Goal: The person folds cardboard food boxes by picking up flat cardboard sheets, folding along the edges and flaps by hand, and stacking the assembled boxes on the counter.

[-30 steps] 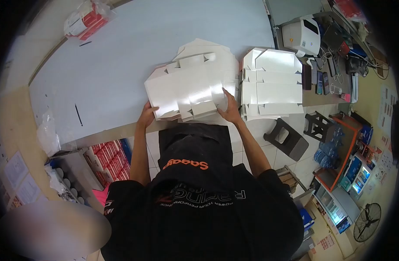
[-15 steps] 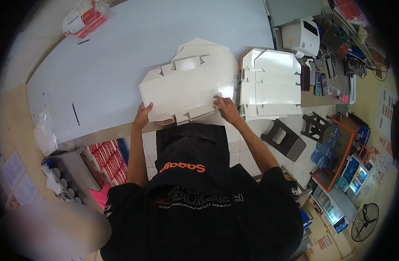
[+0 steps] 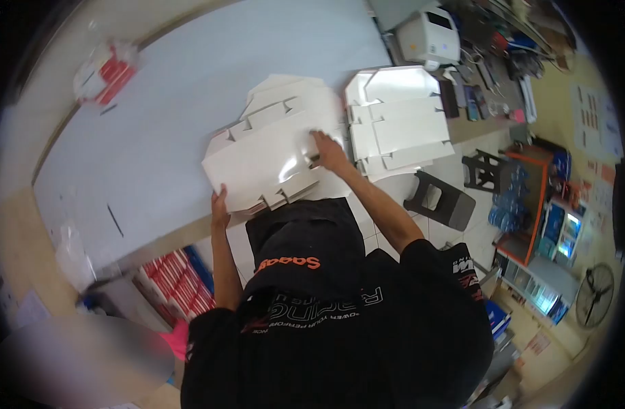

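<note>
Over on my left a plastic bag (image 3: 108, 75) with red and white packs sits at the far edge of the table (image 3: 149, 150), and a dark pen (image 3: 115, 220) lies nearer me. Below the table stand red and white boxes (image 3: 176, 283).

My left hand (image 3: 219, 210) pinches the left edge of the cards (image 3: 258, 157), one digit over the top face; the others I can't make out. The cards are on the table right in front of me, flat, glossy white side up, overlapping unevenly. My right hand (image 3: 331, 155) lies over their right part, fingers spread, fingertips on the surface, not closed on anything.

Just right of them is a second pile (image 3: 408, 126), also flat, its edges more nearly lined up. Past it are a white printer (image 3: 425, 41) and phones (image 3: 473, 102).

I'd judge this as midway: the right pile looks fairly neat, the one under my hands needs more evening out. No card I see stands folded up, and I can't count either pile.

As for writing, my black shirt (image 3: 340, 334) has orange letters, apparently "Saga" with the end unclear, then white "Racing" and small "POWER YOUR PERFOR…". Box print and wall sheets (image 3: 595, 116) are too small to read.
</note>
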Demonstrator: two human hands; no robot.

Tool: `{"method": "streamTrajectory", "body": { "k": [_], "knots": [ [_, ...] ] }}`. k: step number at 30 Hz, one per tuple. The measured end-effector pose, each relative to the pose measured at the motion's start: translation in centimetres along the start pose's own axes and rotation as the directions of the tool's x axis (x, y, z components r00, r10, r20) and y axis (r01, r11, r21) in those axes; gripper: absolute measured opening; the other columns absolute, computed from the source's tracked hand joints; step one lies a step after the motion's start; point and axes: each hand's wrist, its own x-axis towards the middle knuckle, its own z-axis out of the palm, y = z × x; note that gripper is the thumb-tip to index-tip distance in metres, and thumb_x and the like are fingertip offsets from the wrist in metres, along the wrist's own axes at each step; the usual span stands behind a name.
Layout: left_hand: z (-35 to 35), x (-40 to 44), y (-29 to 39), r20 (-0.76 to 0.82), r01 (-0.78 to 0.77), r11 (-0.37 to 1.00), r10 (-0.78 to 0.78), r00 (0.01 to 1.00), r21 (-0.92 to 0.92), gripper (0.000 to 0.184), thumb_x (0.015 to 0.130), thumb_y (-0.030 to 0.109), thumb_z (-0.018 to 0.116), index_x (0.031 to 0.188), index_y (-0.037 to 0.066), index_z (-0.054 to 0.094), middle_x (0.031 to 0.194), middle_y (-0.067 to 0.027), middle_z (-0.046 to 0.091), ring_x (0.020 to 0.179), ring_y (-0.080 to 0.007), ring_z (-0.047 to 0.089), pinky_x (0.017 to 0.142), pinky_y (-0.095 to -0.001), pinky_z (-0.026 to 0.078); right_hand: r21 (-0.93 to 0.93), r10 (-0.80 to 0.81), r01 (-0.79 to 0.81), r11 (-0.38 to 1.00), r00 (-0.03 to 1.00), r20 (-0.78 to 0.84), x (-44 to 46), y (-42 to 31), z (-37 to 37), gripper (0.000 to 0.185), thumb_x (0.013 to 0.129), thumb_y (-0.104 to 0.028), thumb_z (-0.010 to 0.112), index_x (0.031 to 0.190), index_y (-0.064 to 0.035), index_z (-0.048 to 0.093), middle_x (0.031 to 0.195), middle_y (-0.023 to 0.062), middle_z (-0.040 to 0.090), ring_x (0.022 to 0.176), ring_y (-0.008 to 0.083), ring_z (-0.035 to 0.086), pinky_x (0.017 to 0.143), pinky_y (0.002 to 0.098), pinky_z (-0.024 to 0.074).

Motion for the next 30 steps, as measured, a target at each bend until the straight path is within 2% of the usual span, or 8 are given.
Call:
{"method": "streamTrajectory", "body": {
  "k": [9,12,14,16,18,21,26,30],
  "knots": [
    [5.7,-2.9,8.3,0.077,-0.043,0.997,0.039,0.996,0.056,0.052,0.095,0.024,0.057,0.135,-0.001,0.036,0.124,-0.0137,0.053,0.111,-0.0241,0.056,0.091,-0.0365,0.05,0.351,-0.109,0.089,0.932,0.993,0.036,-11.3,0.3,-6.1,0.073,0.067,-0.017,0.08,0.131,-0.0138,0.045,0.121,0.008,0.058,0.118,0.0279,0.051,0.1,0.0436,0.0384],
    [8.8,-4.7,12.5,0.116,-0.154,0.958,0.128,0.985,0.244,0.05,0.095,0.021,0.057,0.135,0.0,0.036,0.123,-0.0138,0.053,0.108,-0.0239,0.058,0.091,-0.0378,0.05,0.603,0.186,0.078,0.794,0.913,-0.363,-13.3,1.9,-9.6,0.077,0.071,-0.025,0.082,0.133,-0.0059,0.041,0.129,0.0102,0.049,0.119,0.0236,0.046,0.098,0.0422,0.0371],
    [11.6,-5.9,14.3,0.058,-0.215,0.956,0.208,0.976,0.2,0.055,0.093,0.02,0.061,0.136,-0.001,0.035,0.124,-0.0131,0.053,0.111,-0.024,0.056,0.093,-0.0376,0.048,0.627,0.525,-0.029,0.778,0.578,-0.625,-13.5,6.2,-9.8,0.075,0.07,-0.026,0.083,0.13,-0.0028,0.043,0.127,0.0127,0.05,0.119,0.0254,0.046,0.098,0.0435,0.0371],
    [13.5,-7.6,15.9,-0.092,-0.282,0.943,0.301,0.949,0.179,0.061,0.09,0.021,0.064,0.138,-0.001,0.034,0.126,-0.0126,0.051,0.114,-0.0252,0.053,0.096,-0.0388,0.047,0.674,0.725,-0.361,0.644,0.005,-0.689,-13.5,14.3,-8.9,0.076,0.072,-0.027,0.083,0.129,-0.0002,0.04,0.123,0.0146,0.05,0.118,0.0269,0.047,0.097,0.0429,0.0382],
    [12.2,-8.8,16.7,-0.122,-0.339,0.924,0.362,0.924,0.176,0.063,0.09,0.025,0.065,0.138,0.0,0.033,0.128,-0.0132,0.05,0.115,-0.0269,0.052,0.096,-0.0422,0.047,0.909,0.92,-0.399,0.122,-0.298,-0.254,-13.8,19.4,-11.7,0.085,0.073,-0.028,0.081,0.132,0.0024,0.029,0.12,0.0197,0.047,0.117,0.0306,0.045,0.099,0.0434,0.0376],
    [12.0,-11.2,17.1,-0.178,-0.434,0.887,0.457,0.871,0.155,0.063,0.09,0.028,0.063,0.138,0.001,0.033,0.129,-0.0134,0.049,0.116,-0.0279,0.051,0.097,-0.0444,0.045,0.906,0.918,-0.149,0.396,0.025,-0.397,-14.2,25.9,-12.9,0.079,0.077,-0.02,0.078,0.133,0.0007,0.026,0.117,0.0203,0.048,0.116,0.0304,0.047,0.095,0.0401,0.0414],
    [19.7,-13.4,17.6,-0.424,-0.357,0.84,0.521,0.741,0.409,0.06,0.091,0.034,0.061,0.137,0.001,0.038,0.126,-0.0126,0.051,0.115,-0.026,0.051,0.099,-0.0405,0.041,0.721,0.717,0.159,0.674,0.093,-0.691,-16.3,30.2,-19.3,0.062,0.085,-0.005,0.068,0.132,-0.0023,0.027,0.117,0.0211,0.049,0.109,0.0299,0.055,0.088,0.0314,0.0458],
    [30.5,-8.6,17.6,-0.116,-0.055,0.372,0.423,0.899,0.927,0.055,0.093,0.037,0.059,0.13,-0.002,0.049,0.12,-0.0099,0.055,0.109,-0.0169,0.05,0.093,-0.0296,0.041,0.635,0.639,0.13,0.761,0.016,-0.769,-25.2,27.5,-32.5,0.058,0.088,-0.007,0.066,0.131,-0.0033,0.028,0.111,0.0217,0.058,0.1,0.0243,0.06,0.085,0.0317,0.0485]
  ]
}}
